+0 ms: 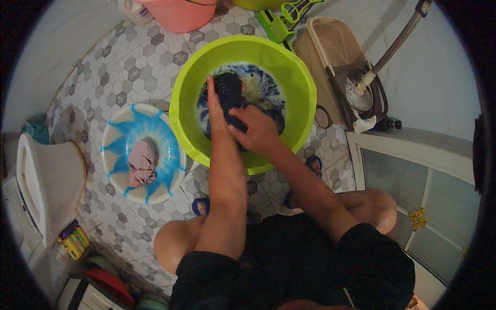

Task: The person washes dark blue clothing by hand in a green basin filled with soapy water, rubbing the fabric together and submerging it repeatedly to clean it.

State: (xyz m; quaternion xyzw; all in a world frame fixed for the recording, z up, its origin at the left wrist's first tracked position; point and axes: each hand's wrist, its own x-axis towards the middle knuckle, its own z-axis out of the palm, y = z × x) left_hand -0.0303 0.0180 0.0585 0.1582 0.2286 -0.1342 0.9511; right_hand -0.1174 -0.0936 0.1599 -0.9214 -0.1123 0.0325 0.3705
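Note:
A large lime-green plastic basin (304,89) stands on the floor before me, holding foamy water and dark wet cloth. My left hand (216,106) is over the basin with a bunched black cloth (228,87) against its palm; the cloth hides most of the fingers. From the right, my right hand (255,130) reaches in, with the same cloth between its thumb and forefinger. More dark fabric (276,120) lies in the suds beside and under my hands. To the left is a white-and-blue basin (174,143) with a crumpled pale pink cloth (143,159) inside.
A pink bucket (182,15) is at the far side. Green-handled cleaning tools (279,27) and a beige bin (329,42) stand far right, below a hose (399,42). A white toilet (50,182) is left, a glass-paned door (410,174) right. Hexagon-patterned tiles (155,58) cover the floor.

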